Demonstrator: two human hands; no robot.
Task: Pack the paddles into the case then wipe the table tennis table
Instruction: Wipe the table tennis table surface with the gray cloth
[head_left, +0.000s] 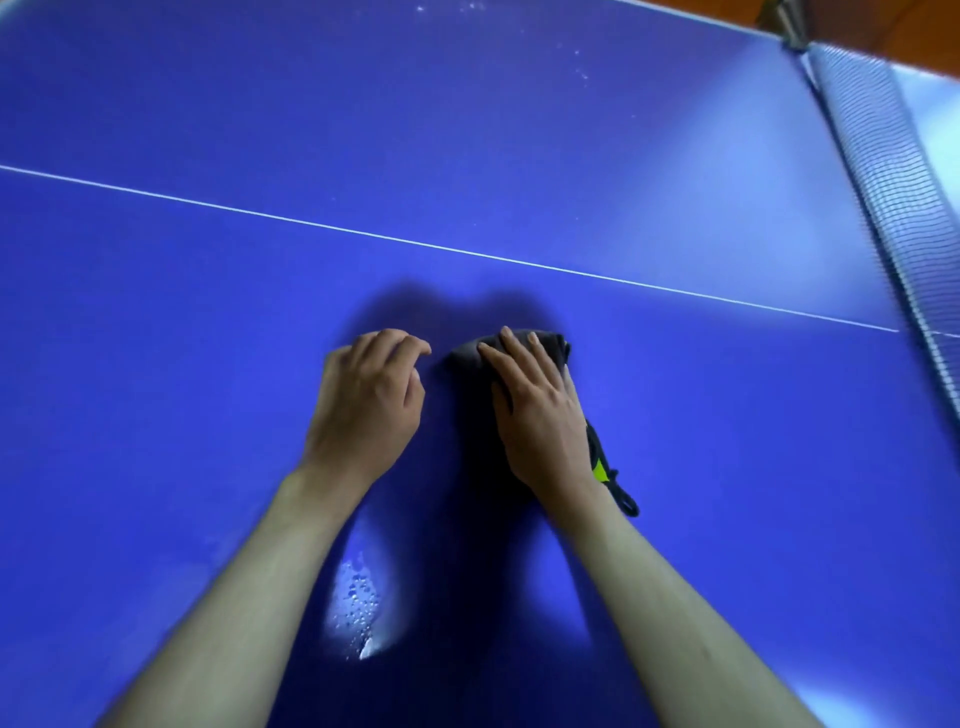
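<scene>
A blue table tennis table fills the view, with a white centre line running across it. My right hand lies flat with straight fingers on a dark grey cloth, pressing it onto the table. The cloth has a black cord and a yellow-green tag showing at my wrist. My left hand rests on the table just left of the cloth, fingers loosely curled, holding nothing. No paddles or case are in view.
The net runs along the right side, with its metal post at the top right. Water droplets sit on the surface between my forearms, and more specks lie at the far edge.
</scene>
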